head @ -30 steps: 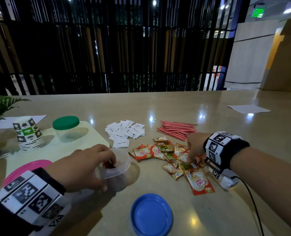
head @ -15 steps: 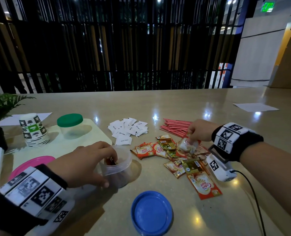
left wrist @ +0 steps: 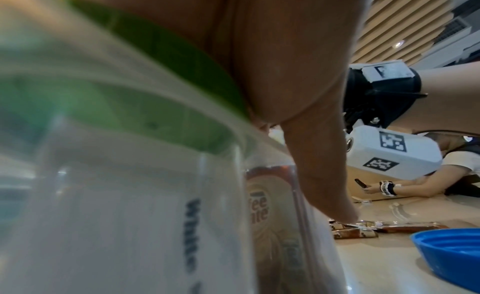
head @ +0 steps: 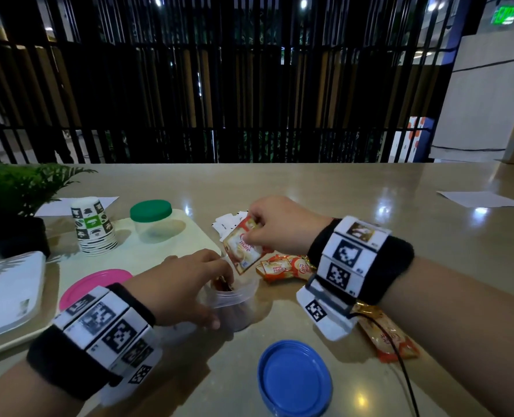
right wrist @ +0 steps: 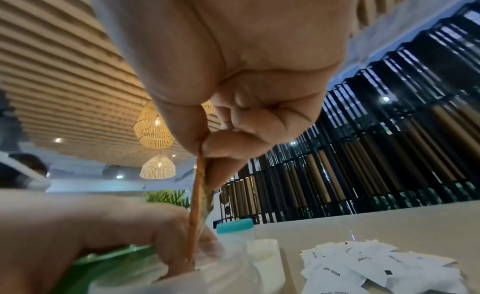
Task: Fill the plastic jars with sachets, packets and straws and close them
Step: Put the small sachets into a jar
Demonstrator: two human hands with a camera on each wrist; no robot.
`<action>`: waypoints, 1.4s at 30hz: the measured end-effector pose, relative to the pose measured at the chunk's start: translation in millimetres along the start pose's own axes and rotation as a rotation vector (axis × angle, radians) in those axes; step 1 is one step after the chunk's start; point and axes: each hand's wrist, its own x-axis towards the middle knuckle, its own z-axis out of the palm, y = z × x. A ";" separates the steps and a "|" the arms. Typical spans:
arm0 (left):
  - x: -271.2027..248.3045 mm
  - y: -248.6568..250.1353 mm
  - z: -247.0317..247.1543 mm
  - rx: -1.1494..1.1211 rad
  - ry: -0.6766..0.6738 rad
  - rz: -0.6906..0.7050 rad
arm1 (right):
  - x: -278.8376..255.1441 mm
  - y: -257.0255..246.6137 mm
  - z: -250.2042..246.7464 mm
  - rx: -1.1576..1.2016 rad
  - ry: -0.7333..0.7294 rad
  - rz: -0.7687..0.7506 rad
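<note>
An open clear plastic jar [head: 234, 302] stands near the table's front, and my left hand [head: 210, 284] grips it round the rim and side. Dark red packets lie inside the jar [left wrist: 259, 206]. My right hand [head: 254, 233] pinches a red and white Coffee mate packet [head: 242, 251] by its top edge, with its lower corner just above the jar's mouth. In the right wrist view the packet [right wrist: 197, 196] hangs edge-on from the pinch. More packets [head: 285, 266] lie to the right of the jar. The blue lid [head: 294, 377] lies upturned in front. My right hand hides the straws.
White sachets [head: 228, 222] lie behind my right hand. A green-lidded jar [head: 152, 221] stands on a cream board [head: 189, 245]. Stacked paper cups [head: 94, 227], a pink lid [head: 93, 284], a potted plant [head: 12, 206] and a white tray [head: 6, 293] fill the left.
My right hand picked one packet out of the pile and carried it up and left to the jar's mouth. My left hand stayed on the jar.
</note>
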 end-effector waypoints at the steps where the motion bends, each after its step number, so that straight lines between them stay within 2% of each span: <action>1: 0.2 0.9 -0.2 0.010 0.000 -0.001 | 2.9 -3.9 4.7 -0.055 -0.001 0.002; 9: -0.7 2.7 1.5 0.041 0.014 -0.027 | 17.7 -22.6 23.7 -0.296 -0.151 0.016; 20: -5.2 3.8 -2.9 -0.010 0.019 -0.011 | 16.3 -17.1 37.1 -0.105 -0.246 0.117; 25: -5.6 2.0 -1.3 -0.008 0.017 -0.009 | 9.8 -22.0 33.3 -0.167 -0.313 0.118; 29: -4.3 -0.2 0.4 -0.012 0.020 -0.012 | 5.8 -33.7 37.7 -0.383 -0.386 0.092; 37: -4.8 -5.7 2.7 -0.063 0.029 -0.042 | 6.1 -38.7 31.1 -0.255 -0.477 0.104; 42: -4.9 -6.6 2.5 -0.082 0.024 -0.049 | 4.7 -39.1 31.1 -0.348 -0.504 0.136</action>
